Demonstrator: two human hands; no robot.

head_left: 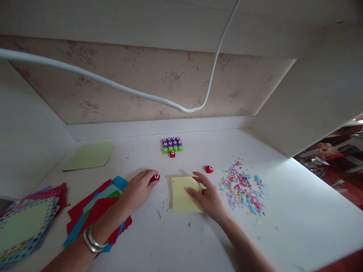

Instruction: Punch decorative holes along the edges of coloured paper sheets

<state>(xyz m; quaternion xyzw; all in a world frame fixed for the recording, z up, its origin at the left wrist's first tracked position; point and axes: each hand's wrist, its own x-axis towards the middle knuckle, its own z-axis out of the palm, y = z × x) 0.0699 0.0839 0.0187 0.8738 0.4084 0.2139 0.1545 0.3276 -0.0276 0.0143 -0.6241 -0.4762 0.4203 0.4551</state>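
Note:
My left hand (143, 185) pinches a small red craft punch (155, 177) at the table surface, left of the yellow paper. A pale yellow square of paper (183, 196) is gripped along its right edge by my right hand (208, 192), thumb on top and the other fingers partly hidden by the hand and sheet. One more red craft punch (209, 169) lies just beyond my right hand. Farther back, purple craft punches (172, 142) and green craft punches (173, 149) sit in tidy rows, with a single red punch (172, 154) in front of them.
Colourful confetti (244, 187) is scattered on the white table (297, 211) at right. Red and blue sheets (99, 211) lie under my left forearm. Scallop-edged sheets (25, 223) are stacked at far left, pale green paper (89, 155) behind. A white cable (127, 88) hangs across the top.

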